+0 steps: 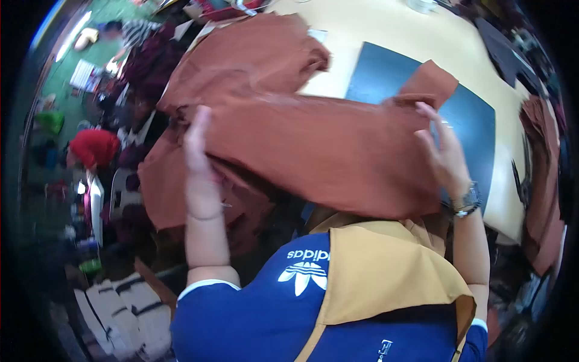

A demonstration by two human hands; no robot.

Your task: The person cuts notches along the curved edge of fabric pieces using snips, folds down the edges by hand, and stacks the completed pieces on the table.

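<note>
A large rust-brown garment [319, 145] lies across the table edge in front of me, a broad tube-like part of it running left to right. My left hand [196, 142] is at its left side, seen edge-on and blurred, with the fingers stretched out straight. At the right end, my right hand [446, 154] has its thumb and fingers apart beside the cloth. A narrow flap of the same colour [431, 84] sticks out over a dark blue mat [362, 69]. More brown cloth [241, 60] is bunched at the upper left, and some hangs below my left hand.
The pale table [458, 42] holds a white container [421, 5] at its far edge. Brown cloth pieces [540, 175] hang at the right. Pale bundles [126, 314] lie lower left. A person in red [95, 148] and another in stripes [139, 33] are on the left.
</note>
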